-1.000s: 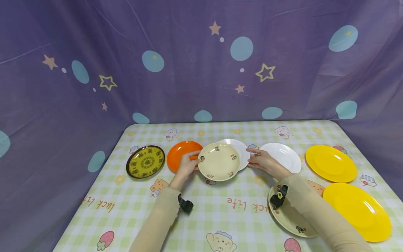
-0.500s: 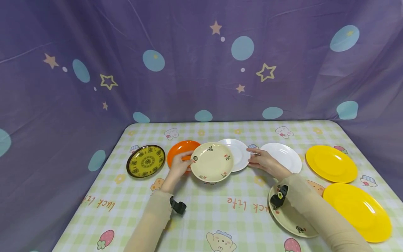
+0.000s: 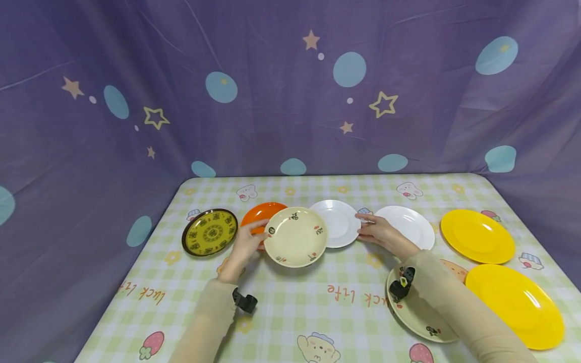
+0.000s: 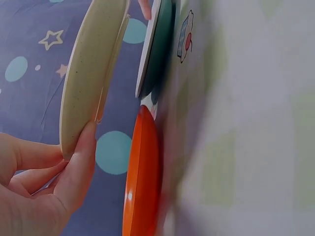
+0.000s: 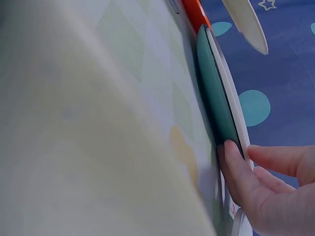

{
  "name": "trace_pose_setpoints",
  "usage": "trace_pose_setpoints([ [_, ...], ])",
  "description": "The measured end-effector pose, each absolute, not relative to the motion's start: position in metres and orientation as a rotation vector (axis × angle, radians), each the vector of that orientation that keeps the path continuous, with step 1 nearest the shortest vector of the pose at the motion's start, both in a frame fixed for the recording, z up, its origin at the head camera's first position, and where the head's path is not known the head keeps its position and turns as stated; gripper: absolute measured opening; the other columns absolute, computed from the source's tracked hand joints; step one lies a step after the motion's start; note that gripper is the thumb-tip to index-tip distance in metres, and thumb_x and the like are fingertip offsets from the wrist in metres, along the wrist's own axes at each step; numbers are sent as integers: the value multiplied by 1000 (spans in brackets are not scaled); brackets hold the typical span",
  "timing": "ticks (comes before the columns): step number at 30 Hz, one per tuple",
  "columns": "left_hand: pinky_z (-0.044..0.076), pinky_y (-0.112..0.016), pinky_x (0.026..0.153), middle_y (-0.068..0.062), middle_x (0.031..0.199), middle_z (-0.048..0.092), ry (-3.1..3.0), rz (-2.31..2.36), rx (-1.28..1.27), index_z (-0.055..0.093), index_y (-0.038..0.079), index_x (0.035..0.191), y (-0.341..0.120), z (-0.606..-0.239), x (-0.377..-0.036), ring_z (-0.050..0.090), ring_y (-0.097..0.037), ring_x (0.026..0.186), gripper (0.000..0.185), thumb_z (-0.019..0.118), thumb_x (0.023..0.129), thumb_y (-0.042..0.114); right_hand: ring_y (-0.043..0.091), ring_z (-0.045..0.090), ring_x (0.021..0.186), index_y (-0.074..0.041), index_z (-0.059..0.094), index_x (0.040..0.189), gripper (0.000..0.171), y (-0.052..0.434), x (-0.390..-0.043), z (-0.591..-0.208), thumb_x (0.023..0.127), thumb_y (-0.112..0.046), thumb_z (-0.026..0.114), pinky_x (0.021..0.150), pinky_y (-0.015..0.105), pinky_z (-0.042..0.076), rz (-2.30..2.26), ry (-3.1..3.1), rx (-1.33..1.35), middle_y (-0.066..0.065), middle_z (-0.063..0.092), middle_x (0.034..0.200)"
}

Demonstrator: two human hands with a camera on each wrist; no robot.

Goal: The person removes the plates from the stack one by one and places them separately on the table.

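The left hand pinches the cream plate, lifted just over the orange plate; lowering it squarely seems next. The right hand pinches the white plate's edge beside it.

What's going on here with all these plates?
A person sits at a checked table laid with plates. The left hand grips the rim of a cream plate, held off the table above the edge of an orange plate. The right hand holds the edge of a small white plate lying flat. Other plates lie around.
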State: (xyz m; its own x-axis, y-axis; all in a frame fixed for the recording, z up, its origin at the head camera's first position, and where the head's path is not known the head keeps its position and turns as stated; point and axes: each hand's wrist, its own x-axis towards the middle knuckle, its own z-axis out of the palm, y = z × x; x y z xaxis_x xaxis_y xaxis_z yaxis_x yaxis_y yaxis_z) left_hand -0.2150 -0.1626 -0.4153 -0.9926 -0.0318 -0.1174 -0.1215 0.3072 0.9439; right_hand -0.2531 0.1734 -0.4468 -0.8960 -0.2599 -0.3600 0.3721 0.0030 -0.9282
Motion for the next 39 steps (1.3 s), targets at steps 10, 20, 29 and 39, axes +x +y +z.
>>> trace_pose_setpoints([
  [10,54,-36,64,-18,125,46,2473,1771,-179,54,4,121,-179,-412,-208,58,-13,65,37,52,84,-2,9,60,75,3,21,138,57,174,-253,-447,85,12,42,81,29,50,-1950,1853,116,25,47,111],
  [20,54,-32,61,-22,125,44,2491,1755,-127,50,-1,123,-199,-409,-201,58,-12,62,38,50,85,-2,10,59,77,3,22,138,58,172,-255,-448,85,13,43,82,30,50,-1970,1841,134,19,51,108],
  [29,54,-32,59,-25,125,45,2473,1762,-185,48,0,125,-218,-410,-193,60,-16,60,39,49,86,-2,10,59,77,3,22,138,58,172,-254,-447,85,12,43,83,30,49,-1963,1842,151,24,46,117],
  [39,54,-30,59,-25,127,43,2523,1733,-206,49,-2,123,-237,-412,-184,61,-15,64,39,50,85,-4,11,59,78,3,21,138,58,172,-253,-446,85,13,43,84,31,49,-1951,1853,127,27,45,117],
])
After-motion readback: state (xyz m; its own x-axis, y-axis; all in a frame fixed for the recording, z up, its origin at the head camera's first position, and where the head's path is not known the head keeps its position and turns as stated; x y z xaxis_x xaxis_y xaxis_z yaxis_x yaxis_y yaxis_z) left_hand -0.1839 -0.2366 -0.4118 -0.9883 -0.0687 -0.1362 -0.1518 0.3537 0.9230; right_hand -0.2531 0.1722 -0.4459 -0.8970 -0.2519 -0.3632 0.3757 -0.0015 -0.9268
